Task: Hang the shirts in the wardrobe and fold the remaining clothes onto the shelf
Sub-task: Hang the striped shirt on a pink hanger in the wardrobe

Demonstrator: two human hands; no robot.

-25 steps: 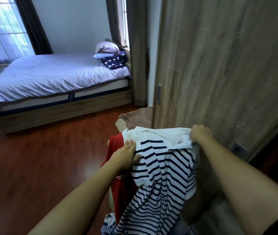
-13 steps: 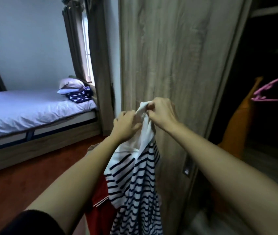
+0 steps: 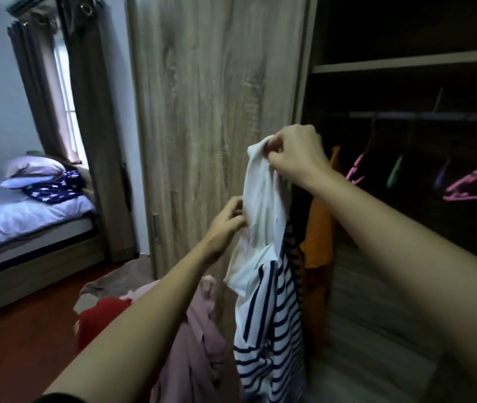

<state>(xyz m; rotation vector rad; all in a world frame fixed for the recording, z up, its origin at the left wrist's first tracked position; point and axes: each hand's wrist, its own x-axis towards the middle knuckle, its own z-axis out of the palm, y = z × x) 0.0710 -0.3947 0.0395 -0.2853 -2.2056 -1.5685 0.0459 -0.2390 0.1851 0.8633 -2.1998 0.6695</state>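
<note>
A white shirt with navy stripes (image 3: 269, 312) hangs in front of the wardrobe's open side. My right hand (image 3: 297, 154) pinches its white collar at the top. My left hand (image 3: 227, 222) grips the white fabric lower down on the left. Inside the dark wardrobe, a rail (image 3: 423, 115) carries pink (image 3: 356, 170), green (image 3: 394, 173) and purple (image 3: 441, 177) hangers, and an orange garment (image 3: 318, 234) hangs at its left end. A pile of clothes lies below my left arm, with a red piece (image 3: 100, 318) and a pink piece (image 3: 199, 338).
The wardrobe's wooden sliding door (image 3: 217, 126) stands shut on the left. A shelf (image 3: 406, 64) runs above the rail. A bed (image 3: 22, 225) with pillows stands at the far left by dark curtains (image 3: 86, 112). A brown cloth (image 3: 118, 282) lies on the reddish floor.
The view has swung right toward the open wardrobe. My right hand has lifted the striped shirt higher by the collar; my left hand has slid lower on the fabric.
</note>
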